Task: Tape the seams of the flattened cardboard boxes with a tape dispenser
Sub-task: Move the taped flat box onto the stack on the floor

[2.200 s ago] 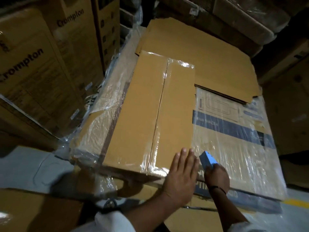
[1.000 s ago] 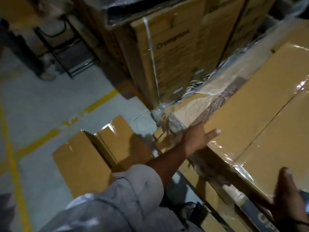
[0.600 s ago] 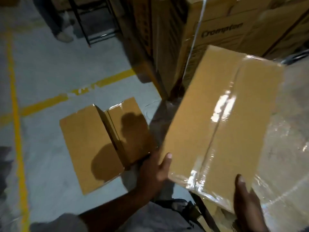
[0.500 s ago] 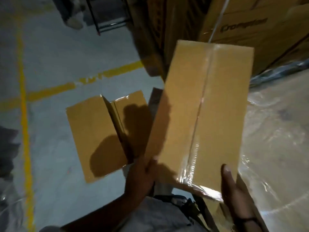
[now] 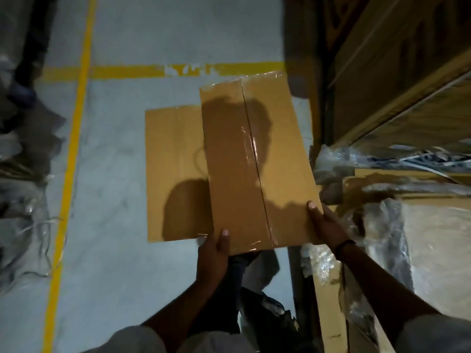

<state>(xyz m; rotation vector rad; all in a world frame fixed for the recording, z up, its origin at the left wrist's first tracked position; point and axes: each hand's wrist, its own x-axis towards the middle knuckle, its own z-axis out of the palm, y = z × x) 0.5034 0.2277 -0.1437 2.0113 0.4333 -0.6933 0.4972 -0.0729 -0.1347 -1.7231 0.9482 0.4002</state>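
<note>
Flattened brown cardboard box (image 5: 257, 161), seam already taped, we hold above the grey floor (image 5: 114, 174): our left hand (image 5: 213, 253) and right hand (image 5: 327, 225) grip its near edge. Another flat cardboard (image 5: 173, 174) lies below, probably finished.

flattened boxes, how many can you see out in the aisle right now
2. One taped flattened box is held up by the left hand and right hand. Another flattened box lies on the floor beneath it, partly covered; more could be hidden underneath.
</note>
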